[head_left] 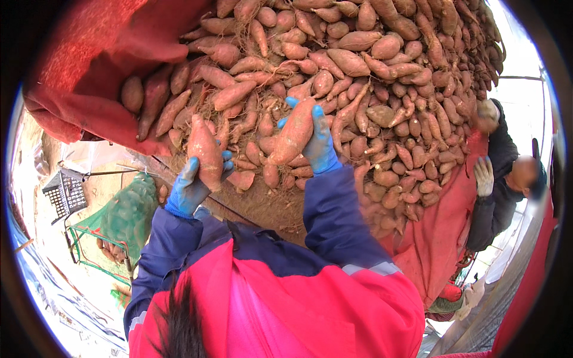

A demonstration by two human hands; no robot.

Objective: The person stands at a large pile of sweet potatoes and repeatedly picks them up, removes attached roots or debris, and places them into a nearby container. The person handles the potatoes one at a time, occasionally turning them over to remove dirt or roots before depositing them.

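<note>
My left hand (190,190), in a blue glove, is closed round a plump reddish sweet potato (205,152) that points upward. In my right hand (321,143), gloved in blue too, a longer sweet potato (293,132) lies tilted, its lower end toward the left. Both hands are held over the near edge of a big heap of sweet potatoes (358,65), many with thin roots and soil on them. The fingers behind each held sweet potato are partly hidden.
Red cloth (113,71) lies under the heap at left, with more red cloth (436,232) at right. A green mesh bag (128,209) hangs on a metal frame beside a black crate (64,194). At right is another person (504,173) wearing pale gloves.
</note>
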